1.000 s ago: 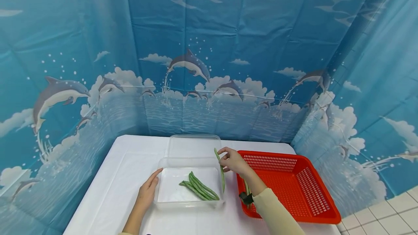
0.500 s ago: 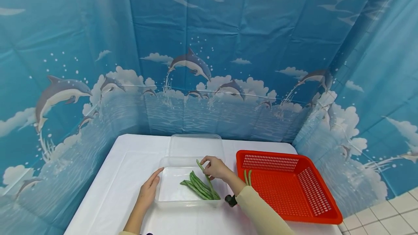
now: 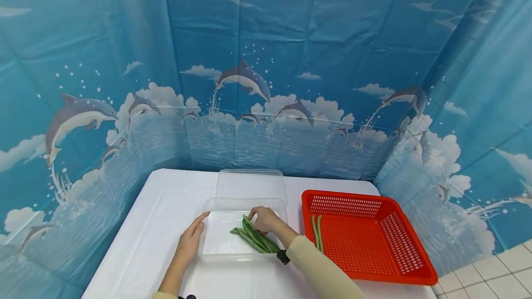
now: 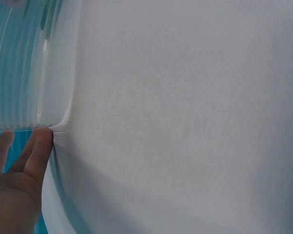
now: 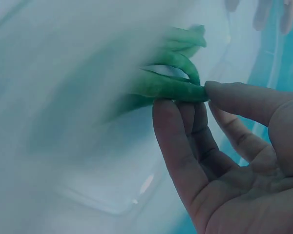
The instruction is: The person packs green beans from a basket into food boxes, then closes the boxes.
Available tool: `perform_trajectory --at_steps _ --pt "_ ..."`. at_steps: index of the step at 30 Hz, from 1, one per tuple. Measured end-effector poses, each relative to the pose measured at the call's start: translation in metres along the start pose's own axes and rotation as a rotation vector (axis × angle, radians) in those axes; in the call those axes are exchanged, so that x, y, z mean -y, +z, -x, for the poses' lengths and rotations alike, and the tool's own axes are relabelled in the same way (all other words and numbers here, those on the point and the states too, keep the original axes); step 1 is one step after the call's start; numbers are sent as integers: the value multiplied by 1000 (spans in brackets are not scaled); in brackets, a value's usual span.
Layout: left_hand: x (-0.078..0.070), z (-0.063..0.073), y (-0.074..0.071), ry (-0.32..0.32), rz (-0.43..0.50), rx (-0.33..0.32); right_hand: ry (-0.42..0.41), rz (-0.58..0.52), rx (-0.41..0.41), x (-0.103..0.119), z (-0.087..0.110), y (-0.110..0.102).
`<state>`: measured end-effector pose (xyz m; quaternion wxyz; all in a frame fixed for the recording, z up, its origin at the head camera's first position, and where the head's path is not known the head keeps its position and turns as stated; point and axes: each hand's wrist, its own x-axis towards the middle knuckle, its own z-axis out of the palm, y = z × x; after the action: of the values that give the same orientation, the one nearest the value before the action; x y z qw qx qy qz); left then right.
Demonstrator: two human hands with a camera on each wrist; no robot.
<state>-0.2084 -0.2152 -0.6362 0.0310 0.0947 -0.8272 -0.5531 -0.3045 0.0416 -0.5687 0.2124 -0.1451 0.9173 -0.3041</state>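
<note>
Right hand (image 3: 266,221) pinching one green bean (image 5: 172,90) between thumb and fingertips, low inside a clear plastic container (image 3: 217,236), where the bean lies against a small bunch of green beans (image 3: 250,236); left hand (image 3: 190,240), fingers extended and grasping nothing, touches the container's left side. Farther out on the white-covered table (image 3: 137,243), a clear lid (image 3: 250,183) lies just behind the container, and a red perforated basket (image 3: 359,253) to the right holds two more beans (image 3: 319,233) along its near-left side.
</note>
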Motion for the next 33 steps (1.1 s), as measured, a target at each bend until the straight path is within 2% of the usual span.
perform_trajectory --at_steps 4,10,18,22,27,33 --pt "0 0 0 2 8 -1 20 38 -10 -3 -6 7" --pt "1 0 2 14 7 -5 16 13 -31 -10 -7 15" --pt "2 1 1 27 5 -22 14 -6 -40 -11 -4 11" --pt "1 2 1 23 1 -17 20 -72 -49 -10 2 -3" --pt "1 2 1 25 0 -10 12 -215 -79 -14 12 -29" --pt "1 2 0 27 -7 -10 61 -363 -166 -27 32 -68"
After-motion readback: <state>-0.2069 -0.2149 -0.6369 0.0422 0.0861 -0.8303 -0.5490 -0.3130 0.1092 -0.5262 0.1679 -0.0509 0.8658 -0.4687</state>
